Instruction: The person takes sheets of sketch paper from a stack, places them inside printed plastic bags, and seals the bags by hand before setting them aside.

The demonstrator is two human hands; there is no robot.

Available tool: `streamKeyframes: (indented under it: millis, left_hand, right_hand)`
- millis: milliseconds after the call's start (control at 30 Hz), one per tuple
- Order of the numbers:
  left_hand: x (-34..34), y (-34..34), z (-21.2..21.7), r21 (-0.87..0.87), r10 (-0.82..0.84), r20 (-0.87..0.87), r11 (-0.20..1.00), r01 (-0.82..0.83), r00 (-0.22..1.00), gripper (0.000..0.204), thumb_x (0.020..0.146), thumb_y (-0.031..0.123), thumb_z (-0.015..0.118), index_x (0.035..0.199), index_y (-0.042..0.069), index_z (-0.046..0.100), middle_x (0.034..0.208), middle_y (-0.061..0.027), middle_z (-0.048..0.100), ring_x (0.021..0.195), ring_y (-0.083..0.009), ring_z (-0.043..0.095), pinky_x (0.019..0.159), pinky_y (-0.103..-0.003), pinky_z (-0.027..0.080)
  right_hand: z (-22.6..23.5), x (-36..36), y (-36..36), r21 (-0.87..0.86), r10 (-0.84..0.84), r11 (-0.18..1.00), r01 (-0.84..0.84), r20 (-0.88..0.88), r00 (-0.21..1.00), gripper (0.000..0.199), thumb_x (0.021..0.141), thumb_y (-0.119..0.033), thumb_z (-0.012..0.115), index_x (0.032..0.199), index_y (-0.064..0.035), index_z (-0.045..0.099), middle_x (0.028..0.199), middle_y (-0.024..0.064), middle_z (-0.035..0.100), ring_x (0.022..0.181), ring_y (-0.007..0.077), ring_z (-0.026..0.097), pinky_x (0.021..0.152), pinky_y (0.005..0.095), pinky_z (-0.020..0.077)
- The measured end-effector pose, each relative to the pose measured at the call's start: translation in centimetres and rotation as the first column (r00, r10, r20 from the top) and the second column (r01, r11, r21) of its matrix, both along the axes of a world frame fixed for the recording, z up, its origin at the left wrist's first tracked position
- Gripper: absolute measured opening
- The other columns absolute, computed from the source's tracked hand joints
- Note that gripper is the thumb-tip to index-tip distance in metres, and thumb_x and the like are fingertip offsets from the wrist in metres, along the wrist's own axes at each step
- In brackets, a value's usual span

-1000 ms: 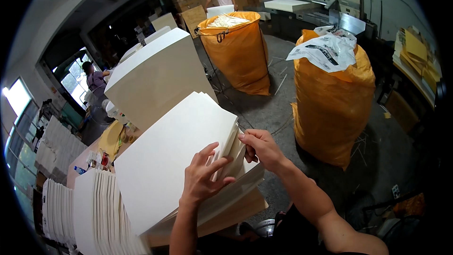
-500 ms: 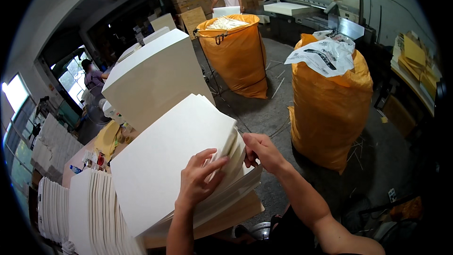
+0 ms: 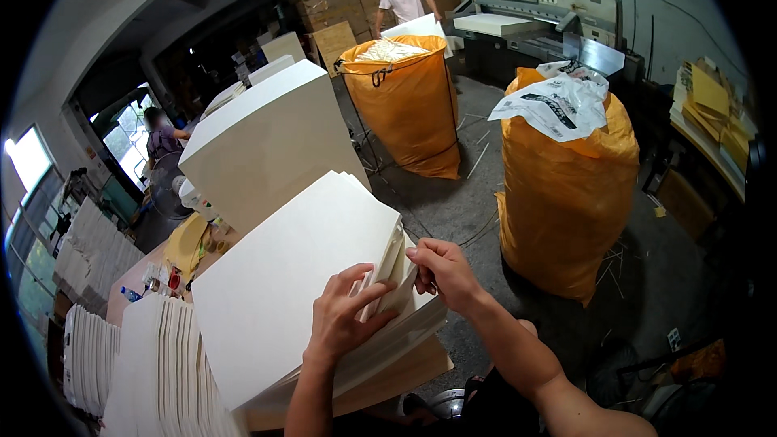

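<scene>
A thick stack of large white paper sheets [image 3: 299, 275] lies in front of me, its right edge fanned into several parted bundles. My left hand [image 3: 346, 316] rests at that edge with fingers spread, the fingertips touching the parted sheets. My right hand [image 3: 447, 273] is closed at the stack's far right corner, thumb and forefinger pinching the edge of some sheets. How many sheets it grips is hidden. Beneath the stack, a brown board [image 3: 405, 372] juts out.
A taller paper block [image 3: 267, 137] stands beyond; more stacked sheets [image 3: 166, 356] are at left. Two orange sacks [image 3: 405, 113] [image 3: 566, 202] stand right, one topped by a white plastic bag [image 3: 554, 101]. A person [image 3: 405, 0] handles white sheets near a cutting machine [image 3: 534, 8].
My right hand has shifted slightly left and down, now pinching closer to the sheet edges. The left hand stays at the edge. The person at the back has moved right, with the sheets tilted.
</scene>
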State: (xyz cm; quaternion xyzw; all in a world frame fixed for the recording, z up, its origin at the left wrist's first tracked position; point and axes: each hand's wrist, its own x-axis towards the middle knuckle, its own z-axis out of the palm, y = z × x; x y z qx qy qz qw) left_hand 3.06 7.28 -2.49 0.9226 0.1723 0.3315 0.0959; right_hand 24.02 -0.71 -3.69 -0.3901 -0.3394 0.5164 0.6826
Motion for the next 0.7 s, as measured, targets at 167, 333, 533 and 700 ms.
streamKeyframes:
  millis: [167, 333, 533, 700]
  left_hand:
    - [0.2, -0.3, 0.6, -0.059, -0.012, 0.016, 0.998, 0.013, 1.000, 0.046, 0.075, 0.018, 0.084, 0.119, 0.028, 0.073, 0.128, -0.0093, 0.064, 0.107, -0.0295, 0.066, 0.085, -0.040, 0.059]
    - [0.4, -0.6, 0.3, -0.016, 0.006, 0.029, 1.000, -0.006, 1.000, 0.040, 0.085, 0.007, 0.070, 0.120, 0.028, 0.073, 0.137, -0.0117, 0.060, 0.105, -0.0320, 0.067, 0.085, -0.041, 0.059]
    - [0.1, -0.9, 0.9, -0.012, -0.001, -0.029, 1.000, 0.000, 1.000, 0.050, 0.072, 0.021, 0.087, 0.119, 0.029, 0.072, 0.137, -0.0094, 0.058, 0.107, -0.0318, 0.066, 0.084, -0.043, 0.059]
    - [0.1, -0.4, 0.3, -0.063, -0.001, 0.012, 0.998, 0.002, 1.000, 0.050, 0.066, 0.025, 0.092, 0.113, 0.027, 0.075, 0.132, -0.0072, 0.062, 0.110, -0.0291, 0.065, 0.088, -0.041, 0.059]
  right_hand:
    - [-0.6, 0.5, -0.3, 0.027, -0.024, 0.999, 0.021, 0.084, 0.996, 0.033, 0.102, -0.024, 0.063, 0.073, -0.0105, 0.053, 0.061, -0.0012, 0.053, 0.049, 0.0085, 0.053, 0.043, 0.0222, 0.0356]
    - [-1.4, 0.0, 0.1, 0.071, -0.137, 0.990, 0.122, 0.284, 0.949, 0.033, 0.101, -0.022, 0.063, 0.073, -0.0100, 0.052, 0.061, -0.0001, 0.055, 0.048, 0.0098, 0.054, 0.042, 0.0233, 0.0357]
    - [-0.4, 0.0, 0.3, 0.025, 0.022, 0.999, -0.020, -0.090, 0.996, 0.031, 0.100, -0.019, 0.064, 0.072, -0.0101, 0.052, 0.058, 0.0007, 0.053, 0.047, 0.0123, 0.057, 0.041, 0.0246, 0.0379]
    - [-0.3, 0.4, 0.3, 0.051, 0.061, 0.997, -0.058, -0.056, 0.997, 0.030, 0.102, -0.021, 0.061, 0.076, -0.0077, 0.056, 0.062, 0.0008, 0.056, 0.053, 0.0119, 0.061, 0.043, 0.0254, 0.0417]
